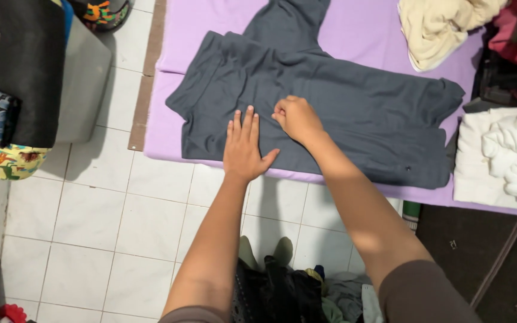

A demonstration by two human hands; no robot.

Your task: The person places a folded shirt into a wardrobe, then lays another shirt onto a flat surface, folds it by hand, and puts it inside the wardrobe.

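- Pressing flat, left hand (243, 146) lies open, fingers spread, on the dark grey garment (342, 101).
- Right hand (296, 118), just beside it, is curled narrow, pinching a bit of the cloth.
- Garment lies spread under both hands on the purple bed sheet (366, 27); one side looks folded over, the rest unfolded.
- Cream cloth (438, 24) and white pile (504, 155) lie well right of the hands.

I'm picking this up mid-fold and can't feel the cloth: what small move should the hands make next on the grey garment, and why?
Probably sweep the left hand outward to the grey garment's left edge while the right hand keeps its pinch. The left palm lies flat and open on the cloth, the right fingers are bunched on a fold at the middle, and creases show across the fabric on the purple mat.
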